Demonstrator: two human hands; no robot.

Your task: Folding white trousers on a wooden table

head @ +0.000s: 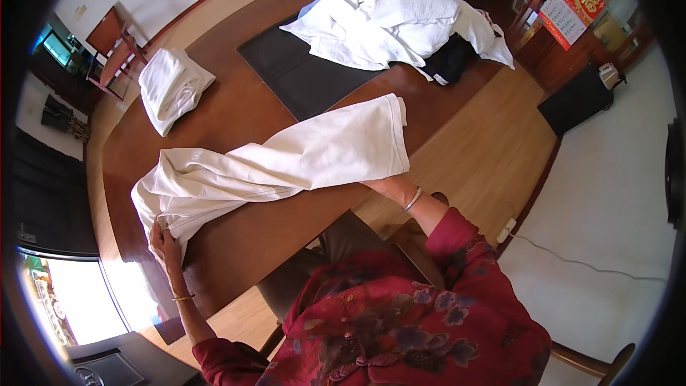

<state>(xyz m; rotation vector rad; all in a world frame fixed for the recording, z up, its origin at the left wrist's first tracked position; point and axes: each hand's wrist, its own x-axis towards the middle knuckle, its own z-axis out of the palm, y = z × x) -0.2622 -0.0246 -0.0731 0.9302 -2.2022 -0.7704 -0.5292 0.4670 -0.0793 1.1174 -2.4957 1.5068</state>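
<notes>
Off-white trousers (321,150) lie lengthwise before me on the brown wooden table (241,241), with a stitched leg hem at the right end and bunched folds at the left. My left hand (165,246) pinches the cloth at its near left end. My right hand (391,188) reaches under the near edge close to the hem; its fingers are hidden beneath the cloth. Beyond the trousers, a folded white garment (174,88) rests near the table's far left edge.
A loose heap of white clothes (380,21), with blue and black pieces, covers part of a dark mat (300,75) at the back. A wooden armchair (115,43) stands beyond the table. At right are a black box-shaped object (579,99) and a power strip (505,230) with a cord.
</notes>
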